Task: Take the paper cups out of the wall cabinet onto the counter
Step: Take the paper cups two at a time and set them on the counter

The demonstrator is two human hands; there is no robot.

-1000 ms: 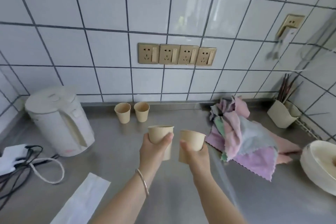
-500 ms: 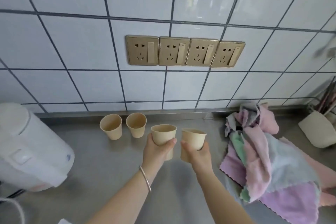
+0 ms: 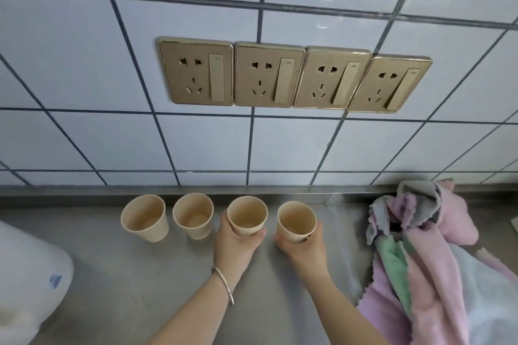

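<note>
Nearest, at the bottom edge: two bare forearms reach forward over the grey steel counter (image 3: 117,288). A thin metal bangle (image 3: 224,286) circles the left wrist.

Near left: a white kettle-like appliance (image 3: 28,274), only partly in frame, with a small blue mark on its side.

Near right: a heap of cloths (image 3: 426,260) in pink, lilac, green and grey, piled from the near edge back to the wall.

Middle: left hand (image 3: 235,246) grasps the third cup (image 3: 246,218), fingers curled round its left side, thumb on the right. Right hand (image 3: 305,244) grasps the fourth cup (image 3: 296,222), thumb on the left, fingers wrapped behind on the right. Both cups are upright, mouths open upward; their bases are hidden by the hands, so I cannot tell if they rest on the counter.

Same row, to the left: the first cup (image 3: 145,217) and second cup (image 3: 192,215) stand free on the counter, upright, just beside each other, not touching. All four tan paper cups make one line parallel to the wall, near the raised steel lip at the back of the counter.

Far: a white tiled wall (image 3: 84,64) with dark grout. Four gold-coloured socket plates (image 3: 291,75), each with a switch, are set side by side above the cups.
</note>
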